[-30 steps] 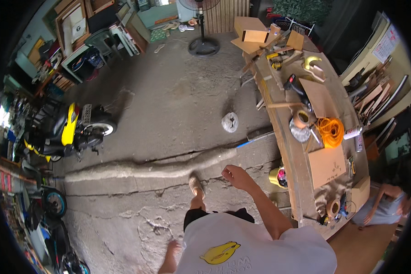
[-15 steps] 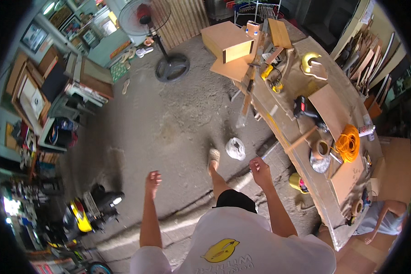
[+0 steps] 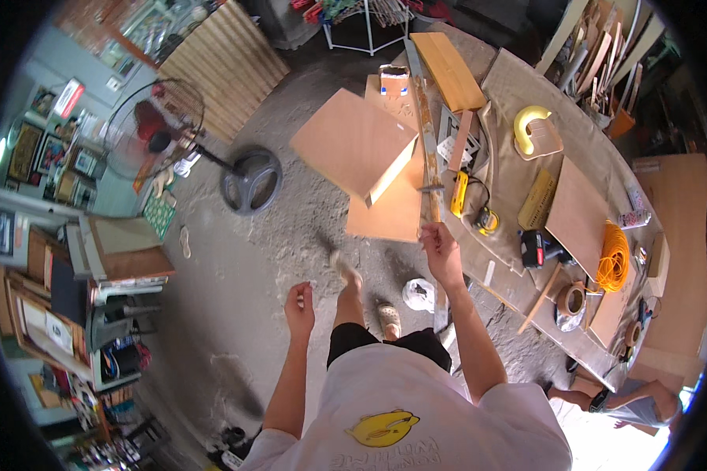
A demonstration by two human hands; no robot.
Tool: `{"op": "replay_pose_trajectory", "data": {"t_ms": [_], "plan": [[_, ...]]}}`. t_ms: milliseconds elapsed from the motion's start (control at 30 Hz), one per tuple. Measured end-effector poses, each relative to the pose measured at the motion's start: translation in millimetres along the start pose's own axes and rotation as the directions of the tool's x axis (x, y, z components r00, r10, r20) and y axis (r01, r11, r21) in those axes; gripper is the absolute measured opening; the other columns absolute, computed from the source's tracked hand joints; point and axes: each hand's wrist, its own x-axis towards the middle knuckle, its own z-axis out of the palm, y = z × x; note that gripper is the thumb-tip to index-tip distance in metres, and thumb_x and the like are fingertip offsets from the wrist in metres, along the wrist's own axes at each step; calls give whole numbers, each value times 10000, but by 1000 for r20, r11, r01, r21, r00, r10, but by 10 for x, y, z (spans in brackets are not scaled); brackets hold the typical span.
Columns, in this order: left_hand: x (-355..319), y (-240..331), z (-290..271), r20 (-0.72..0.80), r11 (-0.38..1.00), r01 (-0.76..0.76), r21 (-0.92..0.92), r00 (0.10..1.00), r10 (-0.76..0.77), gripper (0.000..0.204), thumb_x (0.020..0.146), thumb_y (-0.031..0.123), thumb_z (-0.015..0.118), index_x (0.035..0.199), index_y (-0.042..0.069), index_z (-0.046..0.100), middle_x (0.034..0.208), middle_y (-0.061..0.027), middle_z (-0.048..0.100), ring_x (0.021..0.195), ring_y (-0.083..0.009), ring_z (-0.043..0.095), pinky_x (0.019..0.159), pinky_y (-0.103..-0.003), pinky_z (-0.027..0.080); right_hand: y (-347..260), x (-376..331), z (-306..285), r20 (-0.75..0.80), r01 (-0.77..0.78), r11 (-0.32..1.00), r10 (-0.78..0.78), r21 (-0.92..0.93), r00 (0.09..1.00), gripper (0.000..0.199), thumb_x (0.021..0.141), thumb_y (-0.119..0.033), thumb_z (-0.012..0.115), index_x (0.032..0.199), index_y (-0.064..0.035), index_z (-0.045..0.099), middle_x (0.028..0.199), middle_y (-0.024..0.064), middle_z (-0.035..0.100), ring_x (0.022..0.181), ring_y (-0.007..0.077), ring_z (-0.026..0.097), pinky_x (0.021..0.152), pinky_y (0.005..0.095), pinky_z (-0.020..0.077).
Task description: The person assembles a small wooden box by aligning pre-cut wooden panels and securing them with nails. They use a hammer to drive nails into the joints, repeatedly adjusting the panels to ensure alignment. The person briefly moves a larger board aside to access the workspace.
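My right hand (image 3: 440, 250), loosely curled and empty, reaches mid-frame toward the long wooden strip (image 3: 426, 141); mid-stride, I could knock it off the surface (image 3: 526, 86). My left hand (image 3: 298, 302) hangs half-closed, empty.

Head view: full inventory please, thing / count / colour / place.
workbench: 1, brown, right side
wooden box: 1, tan, bench's left end
long rail: 1, worn metal, lengthwise along bench
yellow tool: 1, beside rail
orange cord coil: 1, bench's right part
tape roll: 1, brown, near bench edge
pedestal fan: 1, black and red, floor at left
left hand: 1, empty, over floor
right hand: 1, at rail's near end, grip unclear
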Motion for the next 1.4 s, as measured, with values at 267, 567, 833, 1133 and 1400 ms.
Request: {"op": "replay_pose_trajectory", "data": {"t_ms": [267, 567, 833, 1133, 1400], "plan": [[3082, 358, 495, -107, 928, 67, -367, 988, -113, 422, 1103, 356, 437, 1291, 13, 596, 1310, -104, 621, 1238, -221, 552, 1083, -390, 399, 18, 1381, 1062, -206, 10, 982, 30, 190, 978, 666, 1067, -464, 510, 1521, -6, 344, 1440, 192, 515, 1298, 305, 537, 1084, 445, 429], [3406, 503, 780, 369, 671, 373, -641, 916, -157, 690, 1092, 585, 229, 1453, 48, 468, 1482, -120, 509, 1395, -263, 451, 1196, -467, 276, -4, 1812, 958, -451, -318, 946, 311, 63, 837, 385, 1110, -330, 431, 1261, 8, 534, 1171, 91, 580, 1081, 156, 521, 967, 325, 407], [4075, 578, 602, 320, 743, 199, -639, 947, 21, 729, 1093, 557, 204, 1366, -57, 487, 1384, -222, 579, 1308, -303, 544, 1136, -456, 376, 227, 3458, 345, -40, 109, 773, -171, -625, 984, 143, 855, -11, 739, 996, -15, 715, 893, 127, 623, 863, 315, 624, 798, 399, 508], [4561, 1065, 310, 141, 908, -324, -267, 919, 369, 464, 1100, 322, 281, 1171, -56, 541, 1153, -236, 638, 1083, -306, 632, 1010, -429, 474, 421, 3888, 637, 136, 292, 595, -294, -749, 946, 128, 842, -166, 779, 916, -81, 719, 915, 43, 627, 880, 243, 609, 807, 395, 484], [4526, 1543, 570, 321, 817, -529, -228, 752, 576, 306, 1084, 277, 384, 1114, 20, 546, 1064, -164, 628, 1012, -289, 613, 925, -441, 489, 415, 3893, 482, 141, 304, 633, -296, -712, 945, 94, 913, -78, 680, 981, -49, 622, 898, 110, 612, 898, 312, 613, 803, 420, 488]]}}
